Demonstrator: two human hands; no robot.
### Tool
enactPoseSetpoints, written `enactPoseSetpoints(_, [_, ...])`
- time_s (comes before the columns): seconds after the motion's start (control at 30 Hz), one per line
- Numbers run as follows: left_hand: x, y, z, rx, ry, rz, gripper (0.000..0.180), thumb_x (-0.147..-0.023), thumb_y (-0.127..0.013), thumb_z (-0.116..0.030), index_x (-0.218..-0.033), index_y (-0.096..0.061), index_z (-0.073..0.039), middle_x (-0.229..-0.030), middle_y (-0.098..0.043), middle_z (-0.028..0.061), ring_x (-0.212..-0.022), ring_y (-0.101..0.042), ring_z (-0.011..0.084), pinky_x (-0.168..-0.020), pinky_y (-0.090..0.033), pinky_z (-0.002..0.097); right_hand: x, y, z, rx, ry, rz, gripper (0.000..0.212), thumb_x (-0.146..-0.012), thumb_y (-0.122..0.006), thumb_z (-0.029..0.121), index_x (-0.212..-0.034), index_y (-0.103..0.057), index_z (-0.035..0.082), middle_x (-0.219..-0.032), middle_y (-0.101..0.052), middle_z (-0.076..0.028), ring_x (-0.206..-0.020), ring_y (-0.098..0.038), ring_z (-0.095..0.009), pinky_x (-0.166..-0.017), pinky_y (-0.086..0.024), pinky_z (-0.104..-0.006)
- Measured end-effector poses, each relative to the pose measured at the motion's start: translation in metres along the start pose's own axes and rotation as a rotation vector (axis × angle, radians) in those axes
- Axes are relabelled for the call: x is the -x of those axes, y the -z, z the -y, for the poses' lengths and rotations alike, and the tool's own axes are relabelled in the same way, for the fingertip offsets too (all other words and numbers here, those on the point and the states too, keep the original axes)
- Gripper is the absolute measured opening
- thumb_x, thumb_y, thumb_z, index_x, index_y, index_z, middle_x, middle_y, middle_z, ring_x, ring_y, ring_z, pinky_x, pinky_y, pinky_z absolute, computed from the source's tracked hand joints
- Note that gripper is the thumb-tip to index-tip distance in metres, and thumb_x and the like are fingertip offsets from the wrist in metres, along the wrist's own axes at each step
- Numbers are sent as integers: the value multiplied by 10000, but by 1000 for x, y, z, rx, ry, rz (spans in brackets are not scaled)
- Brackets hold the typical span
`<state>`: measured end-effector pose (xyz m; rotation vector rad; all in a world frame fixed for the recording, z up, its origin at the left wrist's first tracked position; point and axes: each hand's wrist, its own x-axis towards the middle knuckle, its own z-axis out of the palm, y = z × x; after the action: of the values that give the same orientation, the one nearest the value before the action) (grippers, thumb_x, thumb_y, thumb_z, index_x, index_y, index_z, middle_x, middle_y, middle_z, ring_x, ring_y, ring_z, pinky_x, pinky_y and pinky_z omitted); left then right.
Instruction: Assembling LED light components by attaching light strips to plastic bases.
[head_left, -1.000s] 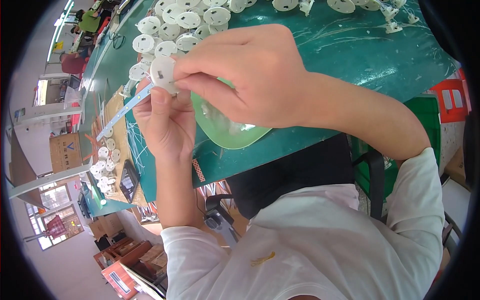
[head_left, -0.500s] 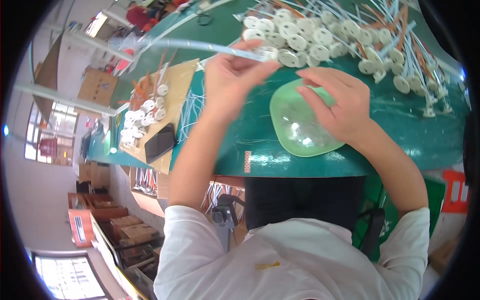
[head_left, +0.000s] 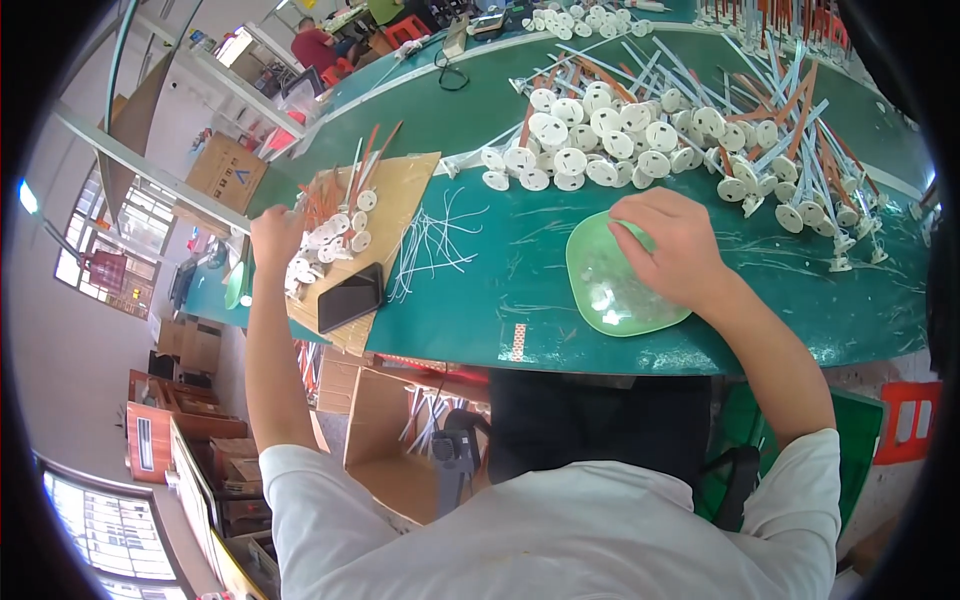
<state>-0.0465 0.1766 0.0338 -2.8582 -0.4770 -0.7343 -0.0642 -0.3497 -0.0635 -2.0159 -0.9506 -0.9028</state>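
My left hand (head_left: 276, 237) is stretched far left, beside a small heap of white disc-ended parts with orange and white strips (head_left: 340, 232) on a cardboard sheet (head_left: 398, 215). Its fingers look curled, and whatever they hold is hidden. Over the rim of a green bowl (head_left: 592, 262), my right hand (head_left: 672, 245) has thumb and fingers drawn together; I cannot make out anything between them. Small clear or whitish bits seem to lie in the bowl, too small to name. Behind it spreads a large pile of white disc-ended parts (head_left: 603, 125) with white and orange strips.
A black phone (head_left: 350, 298) rests on the cardboard. Thin white strands (head_left: 436, 243) lie on the green table (head_left: 455, 325) to its right. A small patterned strip (head_left: 518, 342) is near the front edge. Below left stands an open carton (head_left: 385, 425). Another person (head_left: 318, 45) sits far off.
My left hand has swung from the middle, where it held a white strip, to the heap at far left. My right hand stays at the bowl. The view has shifted slightly.
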Motion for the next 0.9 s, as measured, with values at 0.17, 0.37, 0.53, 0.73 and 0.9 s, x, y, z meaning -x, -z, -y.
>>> enactPoseSetpoints(0.17, [7, 3, -27, -174, -87, 204, 405, -775, -674, -423, -980, -735, -79, -865, -695, 229, -882, -679, 402, -783, -549, 489, 0, -1, 0, -39, 41, 41, 151, -737, -734, -6, -872, -671, 15, -871, -691, -107, -743, -659, -270, -632, -530, -350])
enactPoseSetpoints(0.37, [-3, -7, -87, -63, -323, 78, 370, -825, -689, -368, -991, -718, -39, -893, -701, 202, -875, -676, 372, -796, -539, 454, -3, 1, 3, -26, 30, 52, 177, -712, -741, -22, -869, -668, 15, -870, -689, -103, -735, -655, -269, -616, -528, -352])
enactPoseSetpoints(0.53, [2, -57, -167, 478, -753, -57, 453, -836, -696, -243, -1219, -605, -20, -1098, -669, 219, -1045, -623, 395, -931, -487, 439, 0, -3, 7, -59, 55, 97, 178, -714, -741, -20, -871, -667, 17, -873, -686, -105, -733, -654, -274, -617, -529, -352])
enactPoseSetpoints(0.73, [-4, -87, -182, 454, -728, 217, 363, -839, -704, -165, -1167, -645, -19, -1129, -673, 192, -1065, -623, 362, -950, -477, 402, 3, 1, 6, -80, 69, 109, 177, -713, -742, -17, -869, -663, 16, -872, -682, -106, -737, -655, -278, -623, -532, -355])
enactPoseSetpoints(0.9, [21, -29, -145, 473, -677, 148, 316, -790, -742, -112, -1082, -691, -2, -1003, -710, 166, -861, -677, 297, -791, -527, 376, 3, 1, 2, -69, 89, 116, 167, -722, -741, -5, -867, -664, 24, -876, -685, -105, -735, -656, -279, -626, -534, -355])
